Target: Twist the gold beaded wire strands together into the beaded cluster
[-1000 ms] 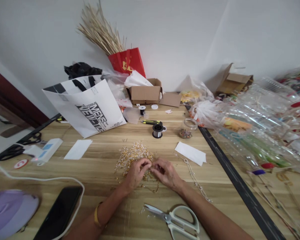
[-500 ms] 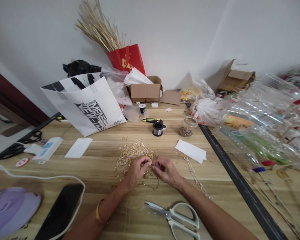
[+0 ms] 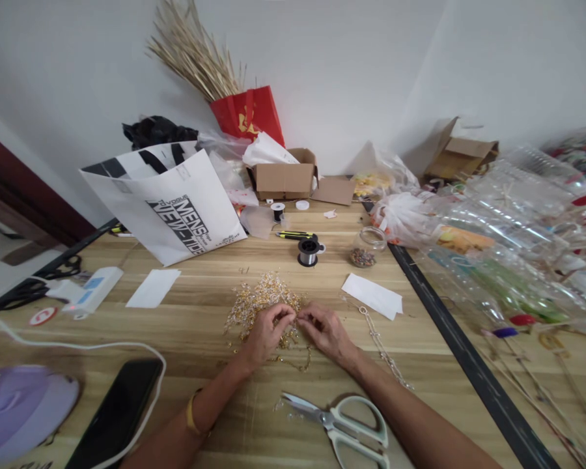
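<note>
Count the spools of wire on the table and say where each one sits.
2. The larger spool stands mid-table, beyond the beaded pile. The smaller spool stands farther back, in front of the open cardboard box. Others may be hidden among the bags.

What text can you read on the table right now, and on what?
"MENS": white bag, large print.
"VOGUE": same bag, small print above; the remaining lines are too blurred to read.
Gold mark on red bag: unreadable.
Round red sticker: white sign, unreadable.
Nothing legible near either hand.
</note>
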`<state>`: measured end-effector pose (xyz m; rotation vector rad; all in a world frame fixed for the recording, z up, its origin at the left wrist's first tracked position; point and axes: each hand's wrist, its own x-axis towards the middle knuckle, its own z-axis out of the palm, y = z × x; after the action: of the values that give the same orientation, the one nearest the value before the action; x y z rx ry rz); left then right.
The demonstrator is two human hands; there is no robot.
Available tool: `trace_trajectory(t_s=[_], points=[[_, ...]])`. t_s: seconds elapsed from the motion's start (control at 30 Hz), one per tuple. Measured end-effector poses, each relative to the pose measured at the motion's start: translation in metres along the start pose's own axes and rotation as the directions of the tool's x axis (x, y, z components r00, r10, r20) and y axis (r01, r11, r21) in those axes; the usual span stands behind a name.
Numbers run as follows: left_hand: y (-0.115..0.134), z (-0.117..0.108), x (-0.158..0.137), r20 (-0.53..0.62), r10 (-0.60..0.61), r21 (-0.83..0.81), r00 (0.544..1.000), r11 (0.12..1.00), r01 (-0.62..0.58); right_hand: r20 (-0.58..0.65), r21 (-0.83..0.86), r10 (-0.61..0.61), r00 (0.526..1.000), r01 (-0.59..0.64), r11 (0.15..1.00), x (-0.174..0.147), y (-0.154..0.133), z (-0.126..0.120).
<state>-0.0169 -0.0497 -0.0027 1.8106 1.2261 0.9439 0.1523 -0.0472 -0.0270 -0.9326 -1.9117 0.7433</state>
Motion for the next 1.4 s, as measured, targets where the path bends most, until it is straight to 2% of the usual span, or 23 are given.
trace_trajectory(t_s=[0.17, 0.43, 0.77, 0.87, 1.07, 1.27, 1.4], points=[[0.000, 0.001, 0.002, -0.040, -0.025, -0.021, 0.999, 0.999, 0.024, -0.018, 0.033, 0.036, 0.999, -0.036, 0.999, 0.001, 0.001, -0.002], [-0.012, -0.001, 0.009, -0.083, -0.058, -0.043, 0.995, 0.998, 0.055, -0.075, 0.122, 0.169, 0.983, -0.159, 0.980, 0.000, 0.008, 0.000], [-0.009, -0.004, 0.013, -0.014, 0.014, 0.119, 1.000, 0.993, -0.012, -0.020, 0.151, 0.196, 0.980, -0.191, 0.970, 0.001, 0.005, -0.002], [-0.007, -0.005, 0.013, 0.009, 0.041, 0.160, 0.999, 0.986, -0.042, -0.014, 0.121, 0.181, 0.983, -0.178, 0.976, 0.000, 0.005, -0.001], [-0.005, -0.007, 0.016, 0.036, 0.070, 0.219, 0.997, 0.973, -0.076, -0.052, 0.074, 0.078, 0.996, -0.074, 0.994, -0.002, 0.006, 0.000], [-0.008, -0.006, 0.022, 0.058, 0.116, 0.289, 0.992, 0.949, -0.128, -0.117, 0.037, 0.059, 0.991, -0.055, 0.998, 0.001, 0.007, -0.002], [-0.007, -0.002, 0.025, 0.112, 0.132, 0.405, 0.985, 0.899, -0.166, -0.180, 0.007, 0.055, 0.982, -0.054, 0.999, 0.001, 0.012, 0.000]])
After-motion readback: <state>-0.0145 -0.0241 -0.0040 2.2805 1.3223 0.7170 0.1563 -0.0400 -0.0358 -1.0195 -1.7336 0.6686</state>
